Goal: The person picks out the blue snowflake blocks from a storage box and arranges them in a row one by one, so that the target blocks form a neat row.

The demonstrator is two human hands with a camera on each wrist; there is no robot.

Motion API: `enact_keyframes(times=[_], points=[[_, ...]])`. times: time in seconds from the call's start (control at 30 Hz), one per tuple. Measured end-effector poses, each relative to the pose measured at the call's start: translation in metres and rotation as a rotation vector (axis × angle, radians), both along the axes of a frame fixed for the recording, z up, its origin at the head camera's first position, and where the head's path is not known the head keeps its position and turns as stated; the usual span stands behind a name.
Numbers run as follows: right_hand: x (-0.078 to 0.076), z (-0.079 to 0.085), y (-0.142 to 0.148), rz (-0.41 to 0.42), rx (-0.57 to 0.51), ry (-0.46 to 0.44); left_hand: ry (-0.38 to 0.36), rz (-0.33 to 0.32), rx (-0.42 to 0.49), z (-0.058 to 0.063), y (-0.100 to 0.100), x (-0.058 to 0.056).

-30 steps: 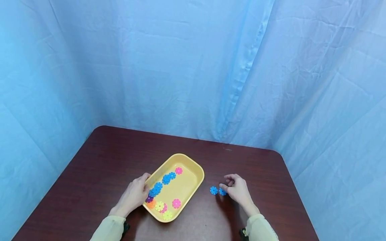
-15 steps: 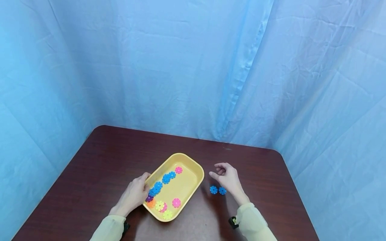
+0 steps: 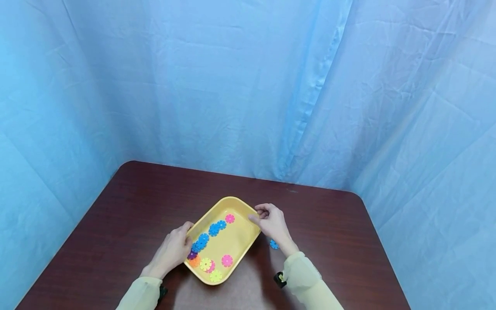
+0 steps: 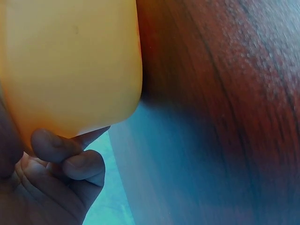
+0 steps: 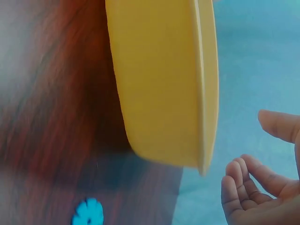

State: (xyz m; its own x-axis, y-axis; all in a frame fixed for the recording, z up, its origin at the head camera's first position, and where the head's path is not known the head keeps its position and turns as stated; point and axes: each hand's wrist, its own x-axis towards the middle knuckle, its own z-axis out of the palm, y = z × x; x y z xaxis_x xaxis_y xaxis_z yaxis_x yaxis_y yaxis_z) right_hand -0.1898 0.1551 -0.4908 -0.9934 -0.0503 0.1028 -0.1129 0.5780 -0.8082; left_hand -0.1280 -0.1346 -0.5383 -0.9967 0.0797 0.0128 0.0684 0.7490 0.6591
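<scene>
My left hand [image 3: 174,246] grips the left side of a yellow plastic tray [image 3: 253,244], with fingers curled at its wall in the left wrist view. Inside lie several notched snowflake discs: blue ones [image 3: 203,239] along the left wall, a pink one [image 3: 227,260], yellow ones [image 3: 215,275], an orange and a purple one. At the tray's upper right rim hovers my right hand [image 3: 273,221]. In the right wrist view its thumb [image 5: 280,125] stands apart from the fingers, with nothing between them. One blue disc [image 3: 274,244] shows on the table below that hand.
The dark reddish-brown table [image 3: 155,189] has rounded far corners. Light blue curtains [image 3: 232,94] hang behind it and on both sides. A dark band [image 3: 280,280] sits at my right cuff.
My right hand has moved left from beside the two blue table discs to the tray's right rim, and one disc is now hidden from the head view. The left hand and tray have stayed put.
</scene>
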Motion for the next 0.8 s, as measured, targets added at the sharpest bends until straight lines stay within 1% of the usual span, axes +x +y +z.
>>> enact_keyframes(times=[0.2,0.4,0.57,0.63,0.8], points=[[0.0,-0.006,-0.021,0.027,-0.014,-0.047,0.007,0.001,-0.003,0.0,0.0,0.0],[-0.002,-0.015,-0.038,0.052,0.005,-0.096,0.005,0.001,-0.002,-0.001,0.0,-0.001],[-0.003,-0.02,-0.048,0.083,0.042,-0.089,0.024,0.001,0.004,-0.002,0.0,-0.001],[-0.003,-0.022,-0.052,0.093,0.053,-0.08,0.037,0.002,0.005,-0.002,0.0,0.0],[-0.003,-0.023,-0.063,0.111,0.066,-0.109,0.115,-0.014,0.005,-0.002,-0.002,0.0]])
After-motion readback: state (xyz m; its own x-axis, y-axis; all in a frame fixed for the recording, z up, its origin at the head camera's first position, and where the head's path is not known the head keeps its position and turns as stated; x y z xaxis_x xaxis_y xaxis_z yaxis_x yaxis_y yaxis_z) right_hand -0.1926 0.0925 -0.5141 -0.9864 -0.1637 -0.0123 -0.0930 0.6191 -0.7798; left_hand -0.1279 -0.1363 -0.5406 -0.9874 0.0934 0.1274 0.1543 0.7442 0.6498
